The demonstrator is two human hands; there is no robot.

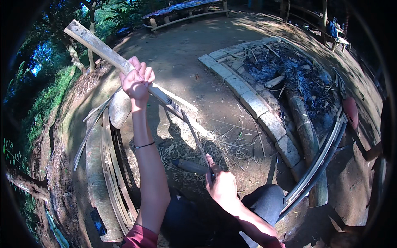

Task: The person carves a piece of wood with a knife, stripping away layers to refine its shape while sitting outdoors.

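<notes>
My left hand is closed around a long split bamboo slat, which slopes from the upper left down toward the middle of the view. Dark marks show along its face. My right hand grips a long-bladed knife by its handle, thumb along the top. The blade reaches up and away from me, its tip end against the slat's lower part; I cannot tell if it cuts in. Pale shavings lie on the ground beneath, around a dark rounded piece that looks like wood or bamboo.
To my left lie a thick log and several bamboo strips. At the right, a block border surrounds a fire pit with ash and a bamboo pole. More split lengths lean beside my knee. A low bench stands far off.
</notes>
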